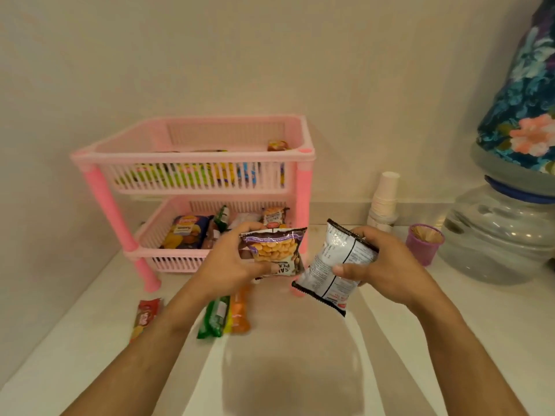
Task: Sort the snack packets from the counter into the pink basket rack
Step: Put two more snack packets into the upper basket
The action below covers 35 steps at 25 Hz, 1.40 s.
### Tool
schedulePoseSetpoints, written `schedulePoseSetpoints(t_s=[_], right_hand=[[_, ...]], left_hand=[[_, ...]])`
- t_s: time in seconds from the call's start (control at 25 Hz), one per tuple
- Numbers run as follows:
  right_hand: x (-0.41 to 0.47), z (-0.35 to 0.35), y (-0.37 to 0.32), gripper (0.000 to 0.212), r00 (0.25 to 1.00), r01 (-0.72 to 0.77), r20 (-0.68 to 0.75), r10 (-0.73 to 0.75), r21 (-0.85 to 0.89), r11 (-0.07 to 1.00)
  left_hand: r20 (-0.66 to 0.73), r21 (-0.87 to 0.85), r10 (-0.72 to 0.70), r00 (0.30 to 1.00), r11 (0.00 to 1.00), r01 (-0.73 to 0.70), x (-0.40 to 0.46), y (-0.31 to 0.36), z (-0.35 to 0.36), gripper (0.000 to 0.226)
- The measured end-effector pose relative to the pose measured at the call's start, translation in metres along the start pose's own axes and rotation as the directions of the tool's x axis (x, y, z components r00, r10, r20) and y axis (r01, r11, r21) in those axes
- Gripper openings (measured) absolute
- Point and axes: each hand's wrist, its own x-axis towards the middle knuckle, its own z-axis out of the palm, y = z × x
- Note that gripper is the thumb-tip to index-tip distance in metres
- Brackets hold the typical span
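A pink two-tier basket rack (192, 157) stands on the white counter against the wall. Its top basket holds yellow and green packets; its lower basket (168, 253) holds a blue chips packet (184, 232) and other snacks. My left hand (228, 259) grips a salted peanut packet (274, 250) just in front of the lower basket. To its right, my right hand (381, 262) grips a second packet (333, 265) with its white printed back facing me. On the counter below lie a red wafer packet (145, 316), a green packet (214, 316) and an orange packet (238, 310).
A stack of paper cups (384, 199) stands right of the rack. A small purple cup of toothpicks (423, 243) sits beside a water dispenser jar (498, 232) with a floral cover (528, 100) at the far right. The wall runs close on the left.
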Motion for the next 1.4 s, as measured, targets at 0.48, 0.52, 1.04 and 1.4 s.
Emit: schedulePoseSetpoints(t_s=[0.48,0.52,1.04,1.4], right_hand=[[0.076,0.080,-0.156,0.042,0.952,0.306,0.004,-0.306,-0.018,0.952],[0.083,0.083,-0.168,0.041,0.941,0.337,-0.025,-0.338,-0.041,0.941],[0.231,0.115,-0.222,0.039,0.862,0.412,-0.177,-0.475,-0.301,0.860],[0.334,0.156,-0.201,0.037,0.897,0.371,0.114,-0.428,-0.720,0.586]], left_hand=[[-0.158,0.001,0.219,0.963,0.975,-0.221,0.012,0.029,-0.199,0.060],[-0.175,-0.005,0.255,0.951,0.966,-0.260,0.017,0.033,-0.213,0.058],[-0.272,0.253,0.359,0.893,0.922,-0.294,0.139,0.039,-0.298,0.045],[-0.095,0.543,0.284,0.954,0.818,-0.189,0.224,-0.015,-0.301,0.034]])
